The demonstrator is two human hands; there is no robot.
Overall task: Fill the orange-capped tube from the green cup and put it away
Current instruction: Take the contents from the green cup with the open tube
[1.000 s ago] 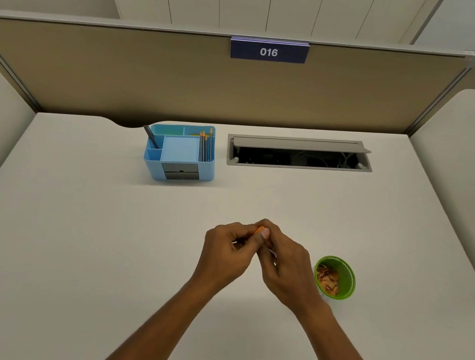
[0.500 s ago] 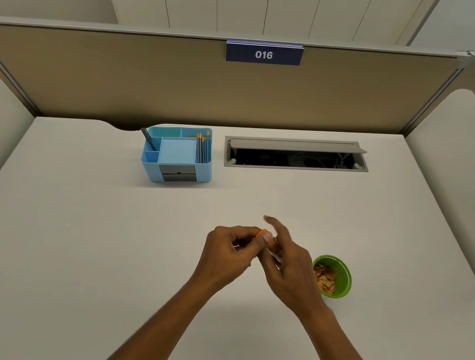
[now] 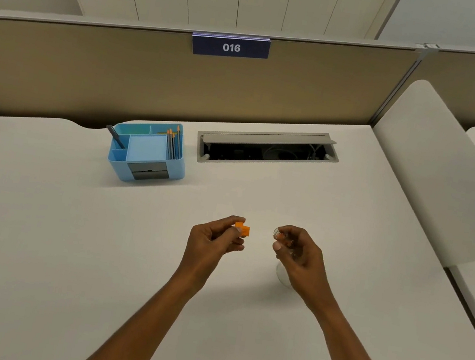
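Head view shows the left hand pinching the orange cap clear to one side, while the right hand grips the clear tube with its open mouth tipped up, probably ready for filling. No green cup shows near either hand; it may lie hidden beneath the right hand.

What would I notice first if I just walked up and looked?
The bright orange cap pinched in the left hand, mid-desk. Beside it the right hand holds a clear tube. Farther back sit a blue organizer and a sign reading 016.
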